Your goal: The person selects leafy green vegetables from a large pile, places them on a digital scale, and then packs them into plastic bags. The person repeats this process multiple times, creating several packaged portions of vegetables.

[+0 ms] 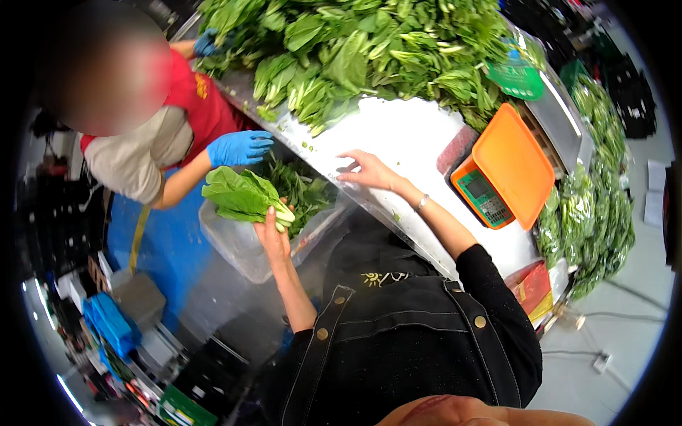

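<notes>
My left hand [274,237] holds a small bunch of leafy greens [240,197] by its pale stems, leaves pointing left. Beneath it stands a bin lined with clear plastic [256,263], with loose greens [298,186] inside. My right hand [367,170] hovers at the near edge of the white tabletop [394,128], its fingers apart and curled, holding nothing. A large heap of leafy greens [362,58] covers the far part of the table. To the right of my right hand is an orange digital scale [514,165].
A co-worker in red stands at left; one blue-gloved hand [240,148] is near my bunch, the other [206,42] at the heap. Bagged greens [581,213] lie beyond the scale, with a red package [530,287] near my right elbow. Crates [197,373] stand at lower left.
</notes>
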### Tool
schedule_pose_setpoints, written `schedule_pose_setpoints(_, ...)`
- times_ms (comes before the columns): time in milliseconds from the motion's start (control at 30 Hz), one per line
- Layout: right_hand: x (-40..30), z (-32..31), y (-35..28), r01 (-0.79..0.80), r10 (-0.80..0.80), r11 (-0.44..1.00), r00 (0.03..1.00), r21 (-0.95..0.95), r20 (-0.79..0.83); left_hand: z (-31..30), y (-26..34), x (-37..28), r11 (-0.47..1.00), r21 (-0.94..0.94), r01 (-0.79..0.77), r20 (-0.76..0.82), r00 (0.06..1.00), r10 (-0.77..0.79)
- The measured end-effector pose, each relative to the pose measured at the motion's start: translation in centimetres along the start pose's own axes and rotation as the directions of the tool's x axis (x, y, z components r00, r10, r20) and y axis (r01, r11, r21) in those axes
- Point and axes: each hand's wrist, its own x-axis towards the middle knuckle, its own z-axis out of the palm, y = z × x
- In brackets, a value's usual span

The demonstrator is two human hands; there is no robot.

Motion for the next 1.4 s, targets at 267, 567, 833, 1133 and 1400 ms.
schedule_pose_setpoints(267,-8.9,-0.2,7.4,-0.324,0.150,0.807,0.921,-0.494,-0.359,10.2,-5.6,4.4,0.969,0.241,0.045,0.430,0.891,-0.149)
schedule_pose_setpoints(567,-16.3,-1.4,0.8,-0.374,0.354,0.927,0.857,0.020,-0.375,37.1,-17.4,-8.9,0.712,0.160,-0.684,0.972,0.236,0.008)
schedule_pose_setpoints(833,-19.9,-2.3,1.4,-0.300,0.350,0.936,0.855,0.187,-0.383,38.3,-23.1,-12.9,0.161,0.319,-0.934,0.883,0.231,-0.410)
schedule_pose_setpoints(1133,-18.0,-5.0,3.9,-0.119,0.219,0.952,0.909,0.283,-0.354,45.3,-15.8,3.5,0.412,0.591,-0.693,0.716,0.686,0.127)
schedule_pose_setpoints(1400,-18.7,-5.0,4.5,-0.144,0.246,0.925,0.932,0.350,-0.267,61.5,-11.6,14.5,0.203,0.944,-0.260,0.217,0.954,0.209)
